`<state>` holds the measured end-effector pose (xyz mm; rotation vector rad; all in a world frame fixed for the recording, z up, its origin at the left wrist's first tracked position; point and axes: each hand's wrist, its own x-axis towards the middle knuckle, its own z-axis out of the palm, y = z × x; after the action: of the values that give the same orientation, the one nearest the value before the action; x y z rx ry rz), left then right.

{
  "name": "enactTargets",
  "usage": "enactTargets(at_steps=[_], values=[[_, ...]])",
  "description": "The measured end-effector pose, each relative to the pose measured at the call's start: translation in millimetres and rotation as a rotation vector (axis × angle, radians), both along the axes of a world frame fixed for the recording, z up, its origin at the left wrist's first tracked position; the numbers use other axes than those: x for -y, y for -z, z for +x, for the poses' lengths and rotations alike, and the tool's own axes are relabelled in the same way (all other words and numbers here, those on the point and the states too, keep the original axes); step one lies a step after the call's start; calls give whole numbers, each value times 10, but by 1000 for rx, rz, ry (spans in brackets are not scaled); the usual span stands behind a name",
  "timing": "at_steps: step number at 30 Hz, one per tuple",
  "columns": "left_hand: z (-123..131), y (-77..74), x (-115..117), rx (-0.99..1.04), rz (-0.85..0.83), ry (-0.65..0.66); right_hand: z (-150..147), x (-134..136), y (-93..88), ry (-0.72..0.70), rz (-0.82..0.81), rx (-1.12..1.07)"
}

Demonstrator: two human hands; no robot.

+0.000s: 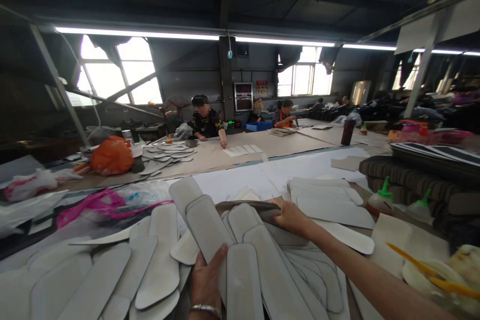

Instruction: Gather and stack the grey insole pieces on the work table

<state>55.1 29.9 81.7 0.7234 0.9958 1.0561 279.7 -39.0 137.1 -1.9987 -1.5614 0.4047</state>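
My left hand (pixel 207 277), with a metal bracelet on its wrist, is closed on a pale, round-cornered panel (pixel 207 220), thumb on top and fingers underneath. Another panel (pixel 183 194) lies just behind this one. Farther right, my right hand (pixel 291 216) pinches the edge of a dark grey-brown piece (pixel 258 208); its fingers are partly hidden behind it. Several more pale panels (pixel 243 275) fan out between and below my hands. A loose heap of similar panels (pixel 159 255) spreads to the left.
A stack of pale pieces (pixel 330 195) lies beyond my right hand. At right are green-capped bottles (pixel 381 199), dark stacked pieces (pixel 405 185) and a bowl (pixel 431 275) with yellow-handled tools. A pink plastic bag (pixel 93 207) lies left. Across the table, a person (pixel 206 120) handles pale strips.
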Motion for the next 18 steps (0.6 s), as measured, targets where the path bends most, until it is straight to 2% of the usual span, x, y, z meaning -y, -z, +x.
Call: enactTargets(at_steps=[4, 11, 14, 18], values=[[35, -271, -29, -97, 52, -37, 38, 53, 39, 58, 46, 17], [-4, -873, -31, -210, 131, -205, 91, 50, -163, 205, 76, 96], [-61, -1005, -117, -245, 220, -318, 163, 37, -271, 310, 117, 121], [-220, -1070, -333, -287, 370, -487, 264, 91, -430, 453, 195, 73]])
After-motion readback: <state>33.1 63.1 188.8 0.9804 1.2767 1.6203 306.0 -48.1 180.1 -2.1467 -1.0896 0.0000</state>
